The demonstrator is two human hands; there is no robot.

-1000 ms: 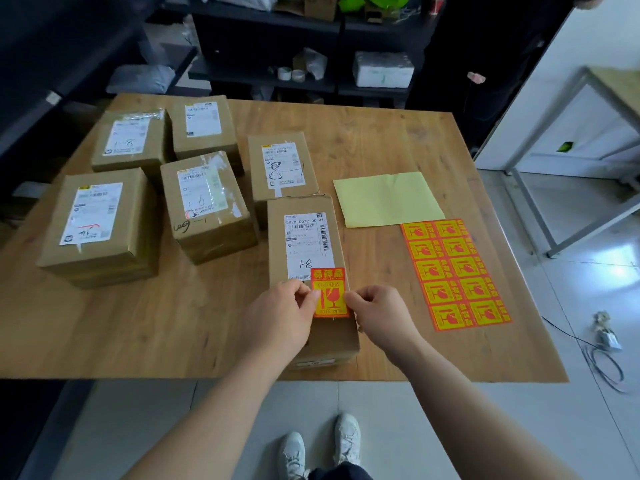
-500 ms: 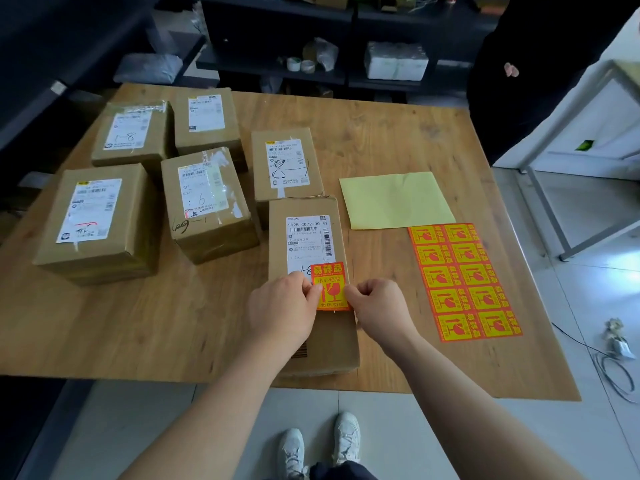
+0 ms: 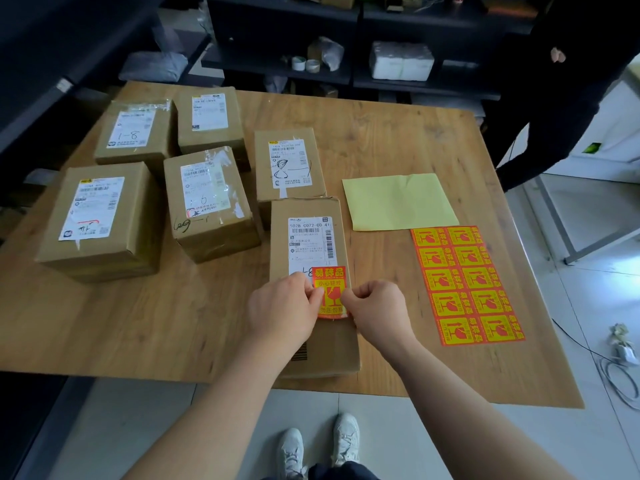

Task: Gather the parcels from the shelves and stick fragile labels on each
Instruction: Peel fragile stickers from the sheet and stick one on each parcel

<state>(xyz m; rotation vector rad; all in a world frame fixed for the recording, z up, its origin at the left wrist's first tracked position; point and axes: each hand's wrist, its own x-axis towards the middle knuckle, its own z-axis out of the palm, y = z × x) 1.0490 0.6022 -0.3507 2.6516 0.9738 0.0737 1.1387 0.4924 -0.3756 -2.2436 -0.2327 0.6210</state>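
Several brown cardboard parcels with white shipping labels lie on the wooden table. The nearest parcel sits at the front edge. An orange and yellow fragile label lies over the parcel's top, overlapping the lower corner of its shipping label. My left hand pinches the label's left edge and my right hand pinches its right edge. A sheet of fragile labels lies to the right, with a pale yellow backing sheet behind it.
Five more parcels stand at the table's left and middle. Dark shelves with tape rolls and a white package run behind. A person in black stands at the far right. A cable lies on the floor.
Both hands have carried the fragile label slightly up the parcel, so it now overlaps the shipping label's corner. The view has shifted a little.
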